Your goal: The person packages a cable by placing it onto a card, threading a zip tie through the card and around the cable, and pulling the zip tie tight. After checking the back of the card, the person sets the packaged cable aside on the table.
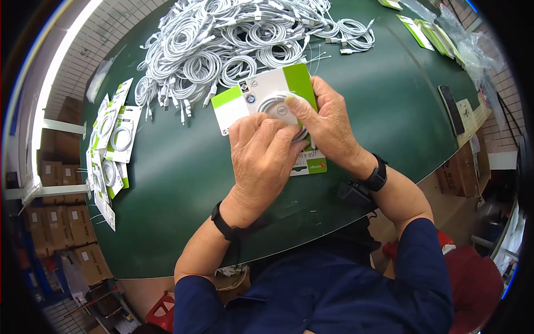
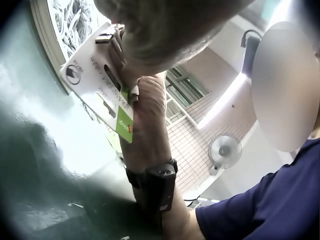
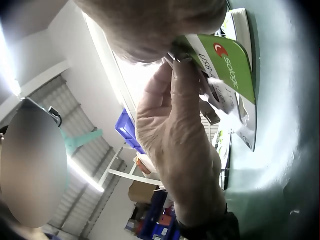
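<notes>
In the head view a green and white card (image 1: 301, 83) is held above the table, a coiled white cable (image 1: 271, 102) lying against its face. The right hand (image 1: 334, 125) grips the card's right side, thumb on the coil. Curled fingers of the left hand (image 1: 260, 156) pinch the lower part of the coil; their tips are partly hidden. The left wrist view shows the card's printed side (image 2: 95, 75) and a metal plug (image 2: 104, 38) by the fingers. A plug (image 3: 210, 113) also hangs beside the card (image 3: 235, 70) in the right wrist view.
A large heap of coiled cables (image 1: 200, 50) covers the table's far side. Carded cables (image 1: 121, 136) lie at the left edge. At the right are more cards (image 1: 436, 39), clear plastic bags (image 1: 478, 50) and a dark phone (image 1: 451, 109).
</notes>
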Demonstrator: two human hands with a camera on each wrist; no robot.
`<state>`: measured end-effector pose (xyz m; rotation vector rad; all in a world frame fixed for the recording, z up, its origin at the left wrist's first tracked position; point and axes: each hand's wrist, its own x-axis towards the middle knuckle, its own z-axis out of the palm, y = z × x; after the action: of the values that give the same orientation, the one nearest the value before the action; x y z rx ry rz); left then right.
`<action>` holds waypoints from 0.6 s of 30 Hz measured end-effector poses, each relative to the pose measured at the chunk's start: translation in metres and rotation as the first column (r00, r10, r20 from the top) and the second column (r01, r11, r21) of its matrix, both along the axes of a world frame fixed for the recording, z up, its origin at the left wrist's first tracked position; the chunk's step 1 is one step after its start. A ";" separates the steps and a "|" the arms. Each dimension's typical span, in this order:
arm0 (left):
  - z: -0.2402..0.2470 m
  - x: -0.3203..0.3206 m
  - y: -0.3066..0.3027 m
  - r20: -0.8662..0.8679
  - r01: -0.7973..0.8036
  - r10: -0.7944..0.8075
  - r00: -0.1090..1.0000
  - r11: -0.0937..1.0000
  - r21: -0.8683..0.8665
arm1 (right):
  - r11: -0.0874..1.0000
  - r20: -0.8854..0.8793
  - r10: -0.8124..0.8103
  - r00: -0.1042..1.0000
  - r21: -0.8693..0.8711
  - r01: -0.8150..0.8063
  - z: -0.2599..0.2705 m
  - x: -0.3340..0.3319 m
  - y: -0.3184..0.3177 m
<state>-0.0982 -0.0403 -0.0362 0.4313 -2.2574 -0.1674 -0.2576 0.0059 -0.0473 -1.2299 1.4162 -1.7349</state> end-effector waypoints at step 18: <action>0.004 0.008 -0.019 -0.257 0.067 -0.037 0.966 0.992 0.108 | 0.998 0.066 -0.040 0.997 -0.037 0.042 0.001 -0.001 -0.004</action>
<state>-0.0905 -0.0592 -0.0323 0.3878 -2.0125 -0.3627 -0.2587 0.0023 -0.0464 -1.1613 1.3853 -1.8215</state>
